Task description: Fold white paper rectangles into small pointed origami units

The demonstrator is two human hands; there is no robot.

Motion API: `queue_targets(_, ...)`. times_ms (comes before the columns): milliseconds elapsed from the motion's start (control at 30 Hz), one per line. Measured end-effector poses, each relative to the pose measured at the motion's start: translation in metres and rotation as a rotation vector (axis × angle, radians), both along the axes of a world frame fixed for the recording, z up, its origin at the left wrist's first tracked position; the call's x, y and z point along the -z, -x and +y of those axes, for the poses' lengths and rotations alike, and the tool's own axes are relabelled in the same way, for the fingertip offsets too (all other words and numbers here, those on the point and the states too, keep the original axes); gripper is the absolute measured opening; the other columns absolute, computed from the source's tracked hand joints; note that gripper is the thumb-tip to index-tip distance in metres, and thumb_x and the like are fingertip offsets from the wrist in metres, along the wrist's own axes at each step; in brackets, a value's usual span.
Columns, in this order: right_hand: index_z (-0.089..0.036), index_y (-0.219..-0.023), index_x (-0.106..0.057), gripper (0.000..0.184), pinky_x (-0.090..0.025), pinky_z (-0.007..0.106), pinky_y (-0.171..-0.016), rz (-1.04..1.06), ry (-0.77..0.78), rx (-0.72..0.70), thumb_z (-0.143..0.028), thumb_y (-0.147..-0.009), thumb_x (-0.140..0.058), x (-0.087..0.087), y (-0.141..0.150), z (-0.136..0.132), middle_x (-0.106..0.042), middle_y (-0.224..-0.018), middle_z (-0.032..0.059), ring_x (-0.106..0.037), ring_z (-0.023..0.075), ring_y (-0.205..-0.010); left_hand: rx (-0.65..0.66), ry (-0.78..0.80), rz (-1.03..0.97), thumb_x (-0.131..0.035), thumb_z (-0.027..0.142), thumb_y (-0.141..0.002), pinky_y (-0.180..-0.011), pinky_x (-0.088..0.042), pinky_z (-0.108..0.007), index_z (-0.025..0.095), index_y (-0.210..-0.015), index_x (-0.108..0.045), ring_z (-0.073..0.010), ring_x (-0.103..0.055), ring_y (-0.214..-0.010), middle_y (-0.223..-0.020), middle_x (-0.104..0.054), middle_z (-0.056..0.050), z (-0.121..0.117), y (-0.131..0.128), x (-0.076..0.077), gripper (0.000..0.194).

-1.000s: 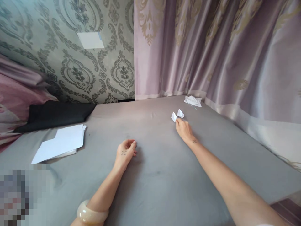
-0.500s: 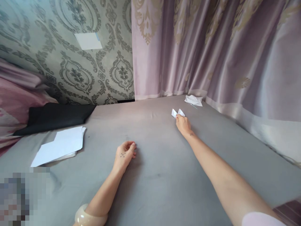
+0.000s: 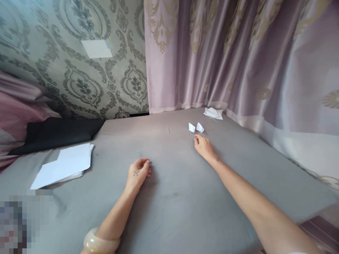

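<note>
Two small folded white paper shapes, a left one (image 3: 192,127) and a right one (image 3: 200,127), stand close together on the grey sheet (image 3: 169,211). Just in front of them rests my right hand (image 3: 203,146), its fingers bent and slightly apart, with nothing seen in them. Whether the hand still touches the paper is hard to tell. My left hand (image 3: 138,171) lies on the sheet near the middle, fingers curled in against the thumb and no object showing. A cream bangle (image 3: 100,242) circles the left forearm.
At the left lies a stack of white paper (image 3: 66,162), with black cloth (image 3: 63,133) behind it. A crumpled white packet (image 3: 213,113) sits near the far right corner. Purple curtains (image 3: 212,63) and a patterned wall (image 3: 116,81) border the bed.
My right hand has let go of the folded white paper and drawn back slightly toward me. The paper now stands by itself, and my left hand has stayed in place.
</note>
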State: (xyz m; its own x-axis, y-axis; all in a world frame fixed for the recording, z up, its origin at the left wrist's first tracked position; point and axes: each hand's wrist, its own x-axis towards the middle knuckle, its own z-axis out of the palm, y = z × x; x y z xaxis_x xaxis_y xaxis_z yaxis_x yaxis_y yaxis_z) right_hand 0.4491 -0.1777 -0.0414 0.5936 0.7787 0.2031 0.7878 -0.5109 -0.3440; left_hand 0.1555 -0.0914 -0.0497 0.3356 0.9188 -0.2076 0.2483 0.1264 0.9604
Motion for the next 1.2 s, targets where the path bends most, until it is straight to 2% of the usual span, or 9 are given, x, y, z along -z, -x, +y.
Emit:
queue_targets(267,-0.016,-0.109,-0.065,0.025,-0.042,0.029,-0.094,0.023,0.002,-0.335,-0.024,-0.091,-0.049,-0.002,0.064,-0.014,-0.066,-0.112,0.0099,-0.06,0.0172,-0.104,0.017,-0.043,0.03,-0.053,0.028,-0.079,-0.045,-0.046,-0.02,0.011,-0.09,-0.061,-0.0094,-0.057,-0.049,-0.073,-0.064,-0.004,0.001,-0.001,-0.001,0.022)
queue_targets(367,-0.015,-0.11,-0.065,0.029,-0.044,0.034,-0.096,0.007,-0.039,-0.49,-0.031,-0.092,-0.049,0.005,0.091,-0.02,-0.063,-0.118,0.012,-0.059,0.0202,-0.108,0.045,-0.073,0.111,-0.046,0.022,-0.084,-0.045,-0.046,-0.019,0.011,-0.092,-0.06,-0.0086,-0.056,-0.049,-0.075,-0.064,-0.005,-0.002,-0.003,-0.003,0.019)
queue_targets(467,-0.011,-0.118,-0.062,0.037,-0.041,0.042,-0.103,-0.112,-0.097,-0.457,-0.032,-0.093,-0.044,0.017,0.103,-0.022,-0.058,-0.128,0.0165,-0.053,0.0271,-0.12,0.065,-0.084,0.146,-0.045,0.017,-0.085,-0.047,-0.047,-0.018,0.011,-0.093,-0.062,-0.0082,-0.056,-0.048,-0.071,-0.065,-0.004,-0.002,-0.005,-0.008,0.019)
queue_targets(600,-0.016,-0.118,-0.063,0.04,-0.044,0.043,-0.101,-0.15,-0.118,-0.481,-0.036,-0.093,-0.04,0.029,0.099,-0.018,-0.059,-0.128,0.0141,-0.054,0.0274,-0.119,0.176,-0.101,0.199,-0.055,0.016,-0.08,-0.05,-0.049,-0.019,0.011,-0.086,-0.068,-0.0105,-0.061,-0.051,-0.066,-0.067,-0.005,0.012,0.006,-0.02,0.015)
queue_targets(733,-0.017,-0.118,-0.064,0.042,-0.044,0.045,-0.101,-0.147,-0.142,-0.491,-0.038,-0.093,-0.037,0.032,0.094,-0.016,-0.06,-0.128,0.0132,-0.054,0.0275,-0.118,0.127,-0.233,0.331,-0.059,0.021,-0.078,-0.06,-0.051,-0.024,0.013,-0.085,-0.071,-0.0157,-0.065,-0.064,-0.072,-0.07,-0.006,0.044,0.045,-0.031,0.017)
queue_targets(867,-0.018,-0.116,-0.065,0.042,-0.045,0.045,-0.1,-0.144,-0.148,-0.489,-0.039,-0.092,-0.036,0.032,0.094,-0.016,-0.06,-0.127,0.0123,-0.055,0.0277,-0.117,-0.104,-0.39,0.553,-0.054,0.019,-0.077,-0.087,-0.047,-0.03,0.014,-0.087,-0.072,-0.0237,-0.064,-0.095,-0.092,-0.071,-0.01,0.086,0.112,-0.038,0.021)
queue_targets(1000,-0.017,-0.116,-0.065,0.044,-0.045,0.044,-0.1,-0.155,-0.143,-0.489,-0.041,-0.092,-0.036,0.034,0.093,-0.014,-0.06,-0.126,0.0118,-0.054,0.0281,-0.117,-0.34,-0.448,0.79,-0.055,0.022,-0.075,-0.103,-0.034,-0.037,0.01,-0.108,-0.066,-0.0313,-0.051,-0.119,-0.115,-0.063,-0.017,0.117,0.169,-0.044,0.036)
queue_targets(1100,-0.015,-0.117,-0.064,0.046,-0.045,0.045,-0.1,-0.171,-0.142,-0.492,-0.041,-0.092,-0.035,0.037,0.091,-0.013,-0.061,-0.126,0.0123,-0.055,0.0288,-0.116,-0.368,-0.417,0.908,-0.058,0.031,-0.075,-0.104,-0.032,-0.038,0.008,-0.116,-0.06,-0.0336,-0.047,-0.123,-0.122,-0.059,-0.02,0.131,0.185,-0.044,0.046)
queue_targets(1200,-0.014,-0.117,-0.064,0.047,-0.045,0.044,-0.1,-0.179,-0.144,-0.497,-0.041,-0.092,-0.035,0.038,0.09,-0.012,-0.06,-0.126,0.0127,-0.055,0.0286,-0.116,-0.338,-0.342,0.984,-0.062,0.044,-0.072,-0.099,-0.035,-0.04,0.008,-0.117,-0.057,-0.0376,-0.047,-0.123,-0.126,-0.056,-0.024,0.14,0.185,-0.041,0.058)
